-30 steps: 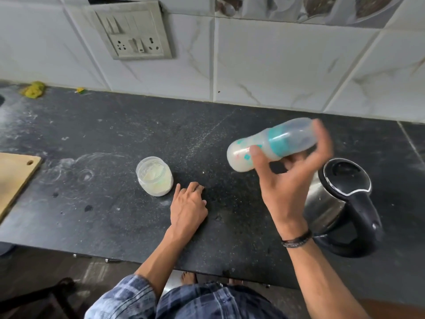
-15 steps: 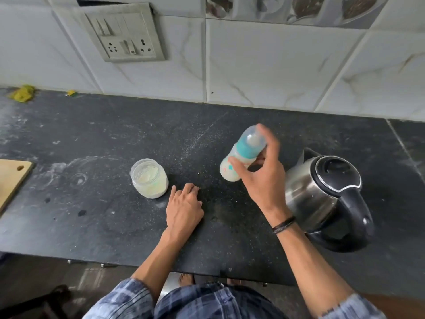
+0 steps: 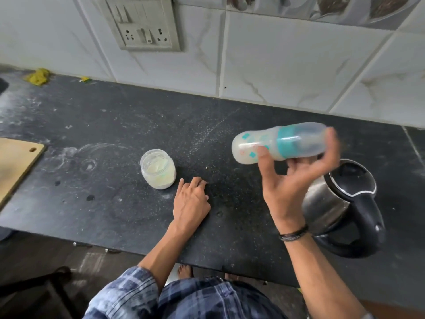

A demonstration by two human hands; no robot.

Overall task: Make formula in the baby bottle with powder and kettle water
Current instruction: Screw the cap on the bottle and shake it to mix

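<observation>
My right hand (image 3: 292, 180) holds the baby bottle (image 3: 278, 143) above the dark counter, thumb on one side and fingers round the capped end. The bottle lies nearly sideways, its base to the left and its teal ring and clear cap to the right, with milky white liquid inside. My left hand (image 3: 190, 201) rests on the counter with its fingers bent, holding nothing. Just left of it stands a small clear jar of pale powder (image 3: 158, 169), lid off. The steel kettle (image 3: 345, 206) with a black lid and handle sits on the counter under and right of my right hand.
The black stone counter (image 3: 103, 203) is dusted with white marks. A wooden board (image 3: 16, 162) lies at the left edge. Yellow scraps (image 3: 38, 75) sit by the tiled wall. A switch and socket plate (image 3: 142, 24) hangs on the wall. The counter's front edge runs close below my left wrist.
The bottle stood more upright and lower half a second ago; now my right hand has swung it up and sideways again, as it was a second ago. My left hand has stayed put.
</observation>
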